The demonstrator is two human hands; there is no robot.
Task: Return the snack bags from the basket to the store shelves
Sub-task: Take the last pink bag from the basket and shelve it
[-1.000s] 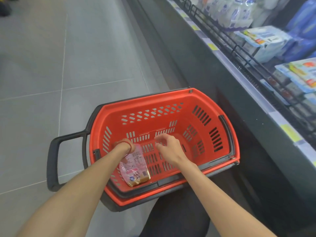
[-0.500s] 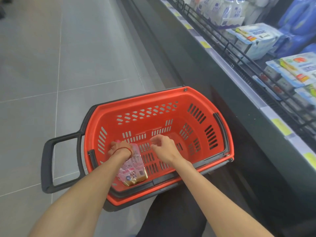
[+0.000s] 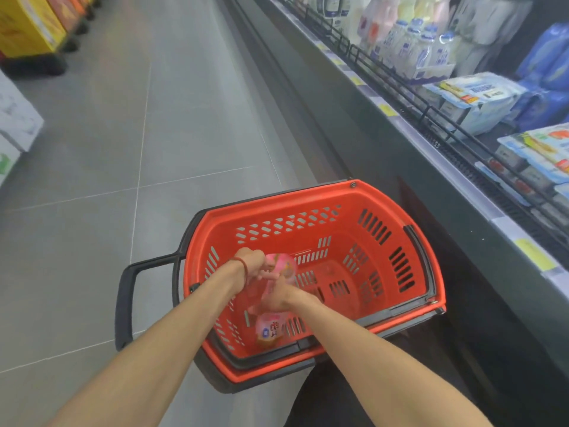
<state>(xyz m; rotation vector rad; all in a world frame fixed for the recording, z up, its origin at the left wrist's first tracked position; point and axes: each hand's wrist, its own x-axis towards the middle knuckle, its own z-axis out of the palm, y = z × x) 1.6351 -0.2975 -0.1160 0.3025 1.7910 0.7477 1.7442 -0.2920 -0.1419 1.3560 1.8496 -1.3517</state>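
Above the basket (image 3: 308, 198), blur smears the left hand (image 3: 251, 263), right hand (image 3: 284, 295) and snack bag (image 3: 271, 328); its print is illegible.

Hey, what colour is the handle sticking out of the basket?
The handle is black, on a red basket; the head view shows it best.

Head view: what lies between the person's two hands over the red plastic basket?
A pink printed snack bag, held by the left hand and right hand above the red slotted plastic basket; the head view shows it, blurred.
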